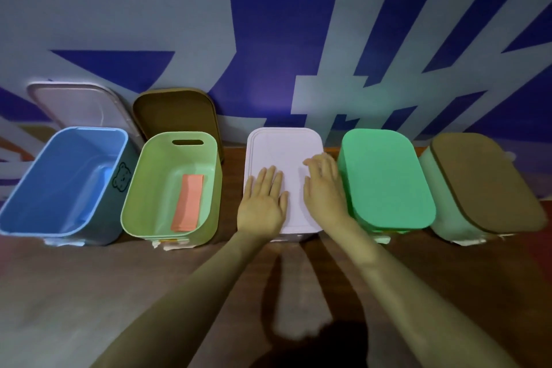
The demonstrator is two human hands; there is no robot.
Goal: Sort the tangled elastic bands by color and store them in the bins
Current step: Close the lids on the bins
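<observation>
both the left hand (263,206) and right hand (324,185) lie flat, fingers straight, on the white bin lid (283,149).

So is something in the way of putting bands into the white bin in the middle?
Yes. The white lid is on it and covers the whole opening. The left hand and right hand rest on top of that lid. It would have to come off first.
</observation>
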